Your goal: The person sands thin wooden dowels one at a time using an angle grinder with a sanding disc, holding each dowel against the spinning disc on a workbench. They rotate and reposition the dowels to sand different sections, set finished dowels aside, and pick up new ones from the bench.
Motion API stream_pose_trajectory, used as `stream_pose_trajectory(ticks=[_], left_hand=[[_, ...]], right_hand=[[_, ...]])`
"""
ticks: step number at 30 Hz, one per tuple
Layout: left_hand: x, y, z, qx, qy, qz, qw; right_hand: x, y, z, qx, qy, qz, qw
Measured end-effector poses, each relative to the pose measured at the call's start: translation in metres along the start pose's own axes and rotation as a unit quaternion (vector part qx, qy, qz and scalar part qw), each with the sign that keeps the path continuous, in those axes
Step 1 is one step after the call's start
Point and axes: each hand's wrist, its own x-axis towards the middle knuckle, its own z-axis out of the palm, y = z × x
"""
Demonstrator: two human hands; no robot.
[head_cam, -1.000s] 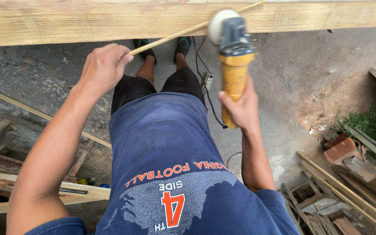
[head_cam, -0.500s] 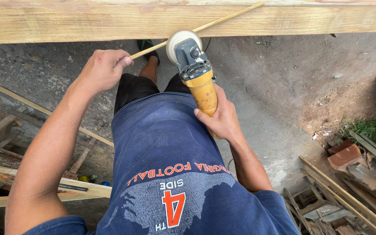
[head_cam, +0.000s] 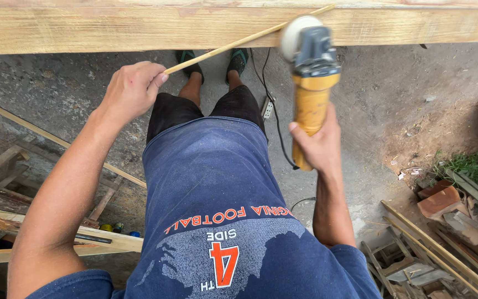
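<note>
My left hand [head_cam: 132, 88] is closed around the near end of a thin wooden stick [head_cam: 250, 39], which slants up to the right across a wide wooden beam [head_cam: 112, 27]. My right hand [head_cam: 317, 143] grips the yellow handle of an angle grinder [head_cam: 311, 72]. Its grey head and pale round disc sit against the stick at the beam's lower edge. The grinder's black cord [head_cam: 275, 124] hangs down past my legs.
Below me lies a dirt and concrete floor [head_cam: 388, 94] with my two feet [head_cam: 212, 60] on it. Wooden frames and planks [head_cam: 23, 182] lie at the left. Bricks, timber scraps and slats [head_cam: 449, 227] pile up at the right beside some grass.
The grinder swung left toward the stick's middle half a second ago, then moved back right; its disc now meets the stick farther up. My left hand kept its hold.
</note>
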Motion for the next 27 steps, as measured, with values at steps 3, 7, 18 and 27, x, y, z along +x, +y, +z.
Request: stream_pose_trajectory(ticks=[3,7,18,27], left_hand=[[-0.003,0.002,0.0,0.021,0.002,0.003,1.0],[-0.002,0.006,0.0,0.025,0.009,0.014,1.0],[-0.01,0.006,0.003,0.108,0.046,0.066,0.991],[-0.015,0.008,0.009,0.206,0.072,0.105,0.97]], right_hand=[[-0.008,-0.008,0.022,-0.012,-0.051,-0.019,0.998],[-0.01,-0.014,0.037,-0.022,-0.127,-0.043,0.991],[0.009,0.008,-0.011,0.014,0.015,0.012,1.0],[-0.009,-0.008,0.034,-0.012,-0.104,-0.045,0.993]])
